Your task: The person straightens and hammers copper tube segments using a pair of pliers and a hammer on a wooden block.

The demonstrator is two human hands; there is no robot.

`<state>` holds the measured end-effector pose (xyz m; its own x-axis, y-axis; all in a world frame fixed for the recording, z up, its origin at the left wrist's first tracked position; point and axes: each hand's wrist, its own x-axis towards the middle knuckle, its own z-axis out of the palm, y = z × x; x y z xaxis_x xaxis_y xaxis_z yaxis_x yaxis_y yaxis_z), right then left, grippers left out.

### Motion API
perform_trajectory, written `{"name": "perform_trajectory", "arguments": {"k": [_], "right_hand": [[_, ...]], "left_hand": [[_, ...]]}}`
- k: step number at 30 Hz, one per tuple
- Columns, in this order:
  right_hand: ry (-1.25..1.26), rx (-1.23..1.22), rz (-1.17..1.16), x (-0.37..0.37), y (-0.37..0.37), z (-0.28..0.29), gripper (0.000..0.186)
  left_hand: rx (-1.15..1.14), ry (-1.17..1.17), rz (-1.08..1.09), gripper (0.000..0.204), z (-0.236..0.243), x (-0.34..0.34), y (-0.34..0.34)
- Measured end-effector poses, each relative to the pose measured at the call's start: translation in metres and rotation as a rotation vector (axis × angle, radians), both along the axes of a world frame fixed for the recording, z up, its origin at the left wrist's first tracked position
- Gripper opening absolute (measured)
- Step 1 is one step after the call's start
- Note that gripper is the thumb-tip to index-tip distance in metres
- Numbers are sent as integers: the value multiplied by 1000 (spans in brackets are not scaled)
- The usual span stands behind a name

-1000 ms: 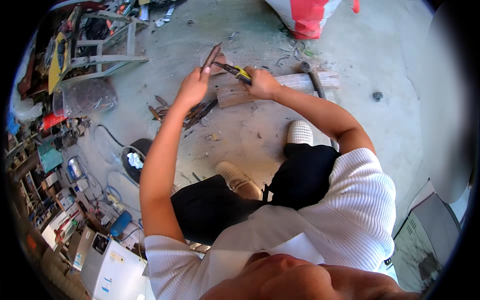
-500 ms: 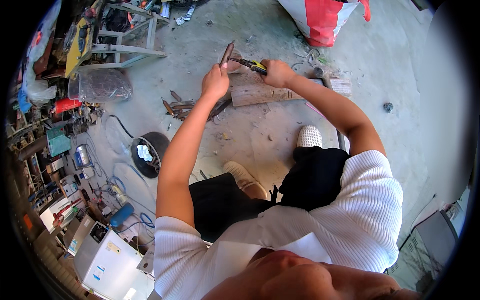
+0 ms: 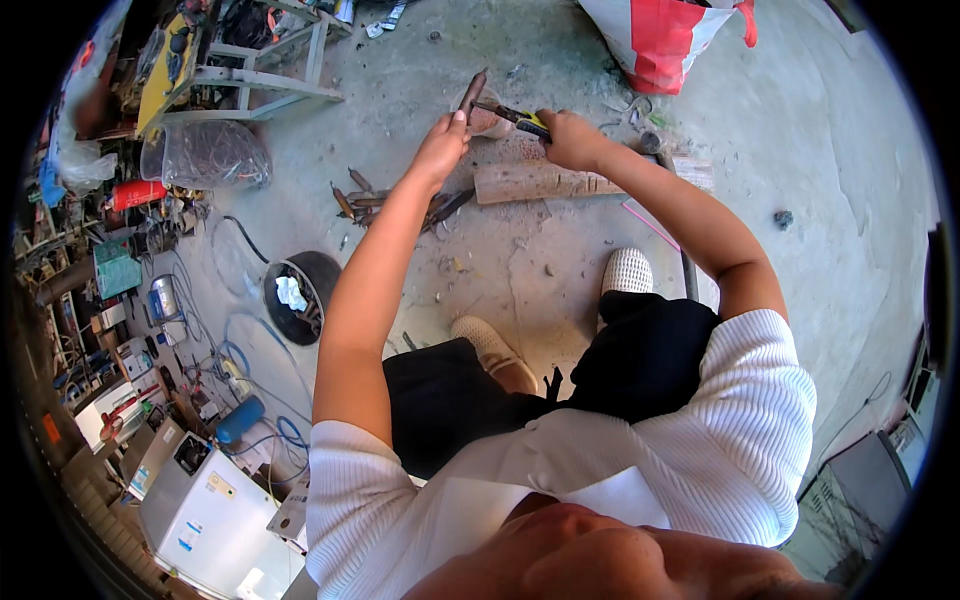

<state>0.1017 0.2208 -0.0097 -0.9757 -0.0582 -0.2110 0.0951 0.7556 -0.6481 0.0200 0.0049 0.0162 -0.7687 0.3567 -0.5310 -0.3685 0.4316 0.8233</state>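
My left hand (image 3: 440, 150) is closed around a brown, rod-shaped piece with a narrow tip (image 3: 473, 92), held tilted above the floor. In my right hand (image 3: 575, 140) is a pair of pliers with yellow and black handles (image 3: 527, 122). Their jaws meet the side of the brown piece; whether they grip it is too small to tell. Just behind and below the jaws stands a round container with pinkish contents (image 3: 492, 124), partly covered by the pliers. Similar brown pieces (image 3: 362, 203) lie in a pile on the floor, left of a wooden block (image 3: 540, 183).
A hammer (image 3: 650, 143) lies by the block's right end, partly behind my right forearm. A red and white bag (image 3: 655, 45) stands at the far right. Left are a black round tub (image 3: 318, 275), a clear plastic bag (image 3: 215, 155), a metal frame (image 3: 265, 75) and cluttered tools with hoses.
The view has shifted slightly, so the scene sits a little differently in the picture. Both hands keep their holds, with the brown piece and pliers still together above the container.
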Motion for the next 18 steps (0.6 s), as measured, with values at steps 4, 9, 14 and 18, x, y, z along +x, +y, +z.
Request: {"name": "perform_trajectory", "arguments": {"k": [4,9,14,18], "right_hand": [[-46,-88,2,-1,5,4,42],[-13,-113,26,7,6,1,45],[87,60,14,9,3,19,42],[140,194,7,9,1,27,40]], "left_hand": [[-325,424,-112,41,13,1,12],[-479,570,-161,42,31,8,23],[-449,582,-139,42,25,6,15],[-448,610,-123,41,36,5,15]]}}
